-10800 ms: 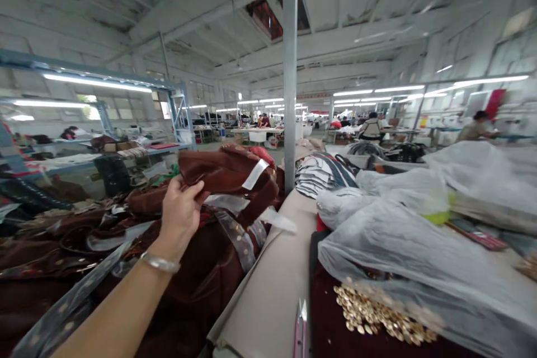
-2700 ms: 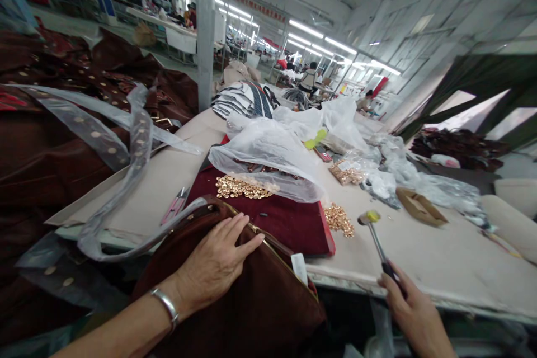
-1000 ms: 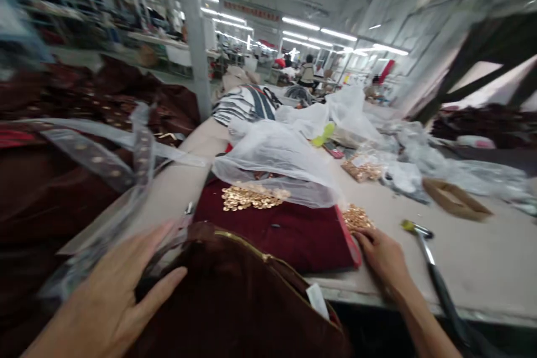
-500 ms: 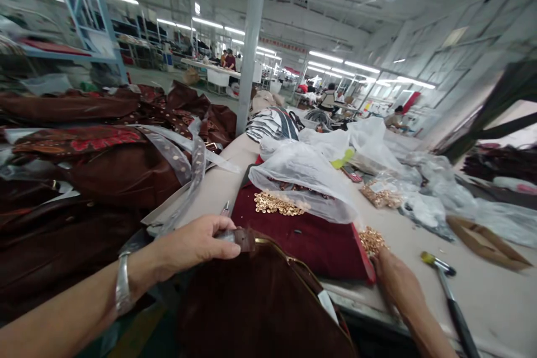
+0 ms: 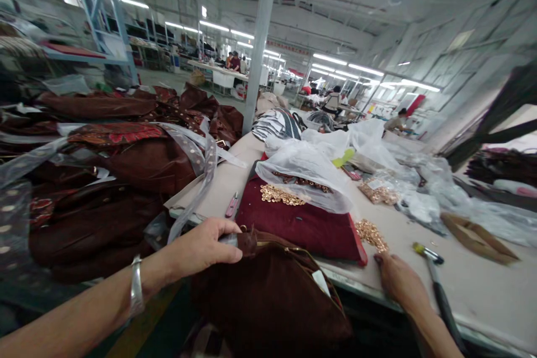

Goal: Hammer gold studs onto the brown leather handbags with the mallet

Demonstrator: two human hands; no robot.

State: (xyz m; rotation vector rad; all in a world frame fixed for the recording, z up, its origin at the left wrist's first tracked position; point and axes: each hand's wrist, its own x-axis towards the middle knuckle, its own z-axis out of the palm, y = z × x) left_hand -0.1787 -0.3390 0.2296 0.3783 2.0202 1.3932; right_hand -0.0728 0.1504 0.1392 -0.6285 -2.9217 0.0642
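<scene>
A dark brown leather bag (image 5: 268, 291) with a gold zipper hangs at the front edge of the table. My left hand (image 5: 213, 243), a silver bracelet on its wrist, is closed on the bag's strap end, thumb on top. My right hand (image 5: 398, 279) rests low at the table edge, fingers curled together beside a small pile of gold metal fasteners (image 5: 369, 234); whatever is between the fingertips is hidden. More gold caps (image 5: 281, 194) lie on a dark red padded board (image 5: 293, 229), partly under a white plastic bag (image 5: 310, 170).
A hammer (image 5: 438, 285) with a black handle lies right of my right hand. Behind it sits an open cardboard tray (image 5: 478, 238). A pink cutter (image 5: 231, 205) lies left of the board. Brown bags (image 5: 138, 168) are heaped at left; a post (image 5: 260, 39) rises behind the table.
My right hand has drawn back slightly from the gold pile toward the table edge. My left hand keeps its grip on the bag. The view has shifted a little.
</scene>
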